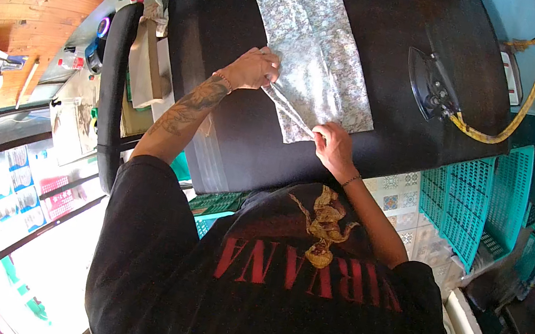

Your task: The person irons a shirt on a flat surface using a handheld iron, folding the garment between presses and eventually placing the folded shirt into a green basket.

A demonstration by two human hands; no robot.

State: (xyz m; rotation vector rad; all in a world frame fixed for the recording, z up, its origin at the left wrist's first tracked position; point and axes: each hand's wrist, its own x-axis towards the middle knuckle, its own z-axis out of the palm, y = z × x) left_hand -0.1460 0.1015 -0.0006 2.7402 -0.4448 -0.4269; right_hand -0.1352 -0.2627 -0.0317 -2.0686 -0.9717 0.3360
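A long piece of mottled grey patterned material, shiny like plastic film in its middle, lies across a black padded table; I see its patterned surface (301,29) running away from me. My left hand (257,70) pinches a narrow folded strip at its left edge. Lower right, my right hand (332,143) grips the other end of the same strip (288,108) near the material's close end, so the strip stretches slantwise between both hands. Whether the strip is part of the material or a separate film, I cannot tell.
An iron (432,86) with a yellowish hose (519,121) rests on the black table (402,30) at right. Green plastic crates (479,202) stand beyond the table's right front. A black padded bar (115,88) and cardboard pieces (149,62) are at left.
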